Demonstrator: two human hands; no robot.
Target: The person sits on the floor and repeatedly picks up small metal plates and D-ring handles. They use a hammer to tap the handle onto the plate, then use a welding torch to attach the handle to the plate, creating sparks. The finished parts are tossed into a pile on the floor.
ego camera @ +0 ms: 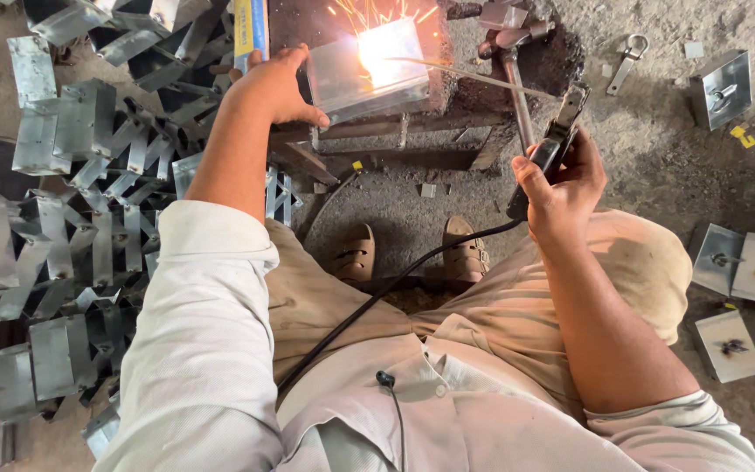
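My left hand [274, 87] rests against the left side of a bent sheet-metal piece [369, 70] standing on a dark steel work block [447, 114]. My right hand [561, 188] grips a black welding electrode holder [557, 140], from which a thin rod [474, 77] reaches left to the piece. A bright arc glows at the rod's tip, with sparks flying upward. A black cable [377, 297] runs from the holder down across my lap.
A heap of bent galvanised metal pieces [89, 192] lies on the left. A hammer [513, 70] leans on the block. Flat plates with fittings [744, 262] lie on the right floor, another bracket [720, 87] at the far right. My sandalled feet [412, 253] sit below the block.
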